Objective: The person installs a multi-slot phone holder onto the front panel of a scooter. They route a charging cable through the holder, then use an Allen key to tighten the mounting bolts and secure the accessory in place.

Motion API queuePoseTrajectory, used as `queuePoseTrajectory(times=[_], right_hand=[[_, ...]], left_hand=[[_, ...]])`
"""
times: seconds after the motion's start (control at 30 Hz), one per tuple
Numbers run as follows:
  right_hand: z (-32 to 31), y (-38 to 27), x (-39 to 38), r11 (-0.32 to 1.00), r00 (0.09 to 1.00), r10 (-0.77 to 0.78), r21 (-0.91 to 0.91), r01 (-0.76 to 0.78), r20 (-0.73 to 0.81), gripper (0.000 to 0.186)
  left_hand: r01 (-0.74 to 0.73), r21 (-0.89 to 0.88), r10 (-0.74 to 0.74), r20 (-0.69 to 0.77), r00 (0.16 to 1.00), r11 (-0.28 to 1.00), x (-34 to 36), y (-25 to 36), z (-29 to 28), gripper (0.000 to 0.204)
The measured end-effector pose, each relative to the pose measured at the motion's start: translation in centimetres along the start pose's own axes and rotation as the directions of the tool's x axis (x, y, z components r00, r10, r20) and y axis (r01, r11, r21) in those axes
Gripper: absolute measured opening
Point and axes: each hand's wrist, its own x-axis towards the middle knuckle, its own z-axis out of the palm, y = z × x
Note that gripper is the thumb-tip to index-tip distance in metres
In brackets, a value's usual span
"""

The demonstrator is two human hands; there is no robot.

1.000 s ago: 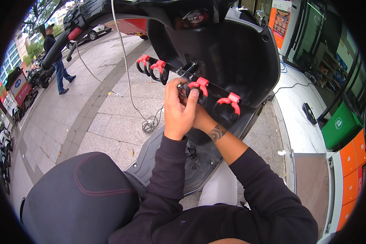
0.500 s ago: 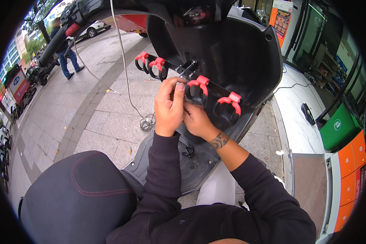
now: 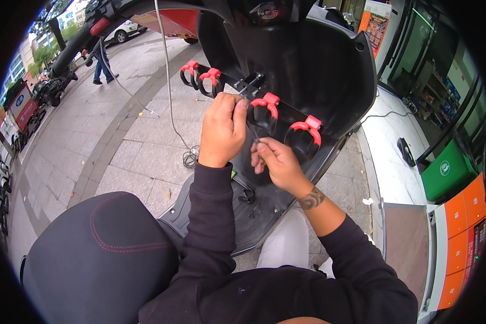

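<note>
A long black bar (image 3: pixel 232 82) with several red-and-black hooks (image 3: pixel 265 108) spans the scooter's black front panel (image 3: pixel 313 65). Near the bar's middle, bolts stick out of a small metal bracket (image 3: pixel 252 83). My left hand (image 3: pixel 224 129) is closed just below that bracket, thumb against curled fingers; what it pinches is mostly hidden. Lower and to the right, my right hand (image 3: pixel 275 162) grips the end of a thin dark rod (image 3: pixel 251 131) between thumb and fingers. The rod slants up toward my left fingertips, and its exact kind cannot be made out.
Dark small items (image 3: pixel 247 195) lie on the scooter's footboard (image 3: pixel 256 224). The black seat (image 3: pixel 102 254) fills the lower left. A pale cable (image 3: pixel 170 102) hangs down to a coil on the paving. A green bin (image 3: pixel 449 168) and orange lockers (image 3: pixel 456 245) stand at right.
My right hand has moved down and right, away from my left hand, exposing the thin rod between them. The left hand has risen slightly. In the background, a person has shifted.
</note>
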Motion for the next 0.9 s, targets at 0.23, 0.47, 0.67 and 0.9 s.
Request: queuePoseTrajectory(times=[0.23, 0.47, 0.67, 0.9], right_hand=[[1.1, -0.3, 1.1, 0.98, 0.981, -0.108, -0.183, 0.078, -0.158, 0.03], [2.8, -0.3, 1.8, 0.983, 0.982, -0.12, -0.154, 0.097, -0.143, 0.026], [1.8, 1.2, -1.7, 0.979, 0.999, -0.021, -0.202, 0.026, 0.029, 0.024], [0.7, 3.7, -5.9, 0.939, 0.998, 0.056, -0.339, -0.059, -0.017, 0.02]], left_hand=[[0.073, -0.152, -0.077, -0.022, 0.997, 0.986, 0.9, -0.5, 0.0, 0.016], [0.155, -0.128, -0.166, -0.078, 0.983, 0.98, 0.5, 0.8, -0.8, 0.02], [0.247, -0.052, -0.25, -0.063, 0.966, 0.968, -2.6, 0.5, -3.0, 0.018], [0.437, -0.469, -0.508, -0.03, 0.861, 0.767, -7.3, -0.6, -3.2, 0.017]])
